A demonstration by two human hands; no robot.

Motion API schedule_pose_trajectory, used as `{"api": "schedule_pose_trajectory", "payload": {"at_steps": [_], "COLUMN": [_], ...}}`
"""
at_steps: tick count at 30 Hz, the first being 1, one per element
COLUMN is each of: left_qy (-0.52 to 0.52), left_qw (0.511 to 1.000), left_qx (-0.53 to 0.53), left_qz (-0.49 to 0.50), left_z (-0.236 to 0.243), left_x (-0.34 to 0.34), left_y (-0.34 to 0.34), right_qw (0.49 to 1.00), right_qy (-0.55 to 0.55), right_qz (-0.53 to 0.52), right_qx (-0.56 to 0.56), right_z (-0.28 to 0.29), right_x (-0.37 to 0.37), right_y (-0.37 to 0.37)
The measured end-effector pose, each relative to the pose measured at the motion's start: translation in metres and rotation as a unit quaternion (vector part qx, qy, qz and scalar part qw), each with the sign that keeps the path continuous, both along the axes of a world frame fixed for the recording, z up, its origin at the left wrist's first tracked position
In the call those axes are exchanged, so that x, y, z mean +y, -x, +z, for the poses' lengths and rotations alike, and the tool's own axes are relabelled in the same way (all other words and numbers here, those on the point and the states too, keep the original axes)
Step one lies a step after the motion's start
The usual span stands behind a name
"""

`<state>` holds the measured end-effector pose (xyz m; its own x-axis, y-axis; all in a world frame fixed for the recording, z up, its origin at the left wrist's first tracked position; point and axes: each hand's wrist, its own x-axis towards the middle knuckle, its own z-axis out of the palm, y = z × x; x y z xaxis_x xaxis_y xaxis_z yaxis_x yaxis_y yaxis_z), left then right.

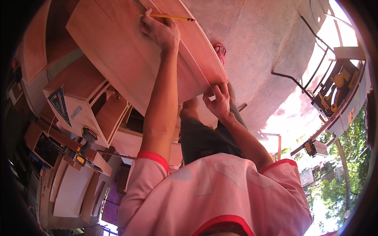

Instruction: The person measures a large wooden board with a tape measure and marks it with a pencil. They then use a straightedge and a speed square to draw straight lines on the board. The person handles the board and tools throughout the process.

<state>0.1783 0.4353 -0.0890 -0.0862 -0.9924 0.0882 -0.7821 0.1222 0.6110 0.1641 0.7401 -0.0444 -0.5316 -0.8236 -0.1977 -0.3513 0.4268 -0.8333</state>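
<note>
A large reddish-brown wooden panel [122, 51] slants across the upper middle, with a narrow strip running along its right side. My left hand [162, 32] rests over the panel, its fingers closed on a yellow pencil [173, 17]. The pencil lies roughly level, its eraser end pointing right past the strip. At the panel's near right corner, my right hand [219, 101] is closed, thumb and fingers gripping the edge. The fingertips there are partly hidden.
To the left stands a wooden cabinet carcass [75, 94] with a dark triangular square [59, 105] on it. A cordless drill [87, 137] lies beside it. A tray of yellow tools [338, 84] sits far right, near a bent metal frame [293, 78]. My sandalled foot [220, 51] is on the concrete floor [256, 51].
</note>
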Motion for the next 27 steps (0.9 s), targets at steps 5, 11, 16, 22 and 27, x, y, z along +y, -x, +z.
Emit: {"api": "schedule_pose_trajectory", "payload": {"at_steps": [5, 11, 16, 22, 27], "left_qy": [-0.008, 0.009, 0.009, 0.019, 0.022], "left_qw": [1.000, 1.000, 1.000, 1.000, 0.999], "left_qx": [0.004, -0.021, 0.005, 0.007, 0.024], "left_qz": [0.015, 0.017, 0.026, 0.024, 0.022], "left_z": [-0.002, 0.005, 0.004, 0.001, -0.001], "left_x": [0.004, 0.000, 0.003, 0.002, 0.002], "left_y": [0.001, 0.003, 0.002, 0.000, -0.002], "right_qw": [0.999, 0.993, 0.985, 0.986, 0.988], "right_qy": [-0.031, -0.097, -0.119, -0.107, -0.100], "right_qz": [0.009, 0.055, 0.088, 0.088, 0.082], "right_qx": [0.011, 0.032, 0.084, 0.094, 0.090], "right_z": [0.004, 0.020, 0.021, 0.014, 0.013], "right_x": [-0.004, -0.018, -0.019, -0.016, -0.016], "right_y": [0.001, 0.010, 0.012, 0.008, 0.009]}}
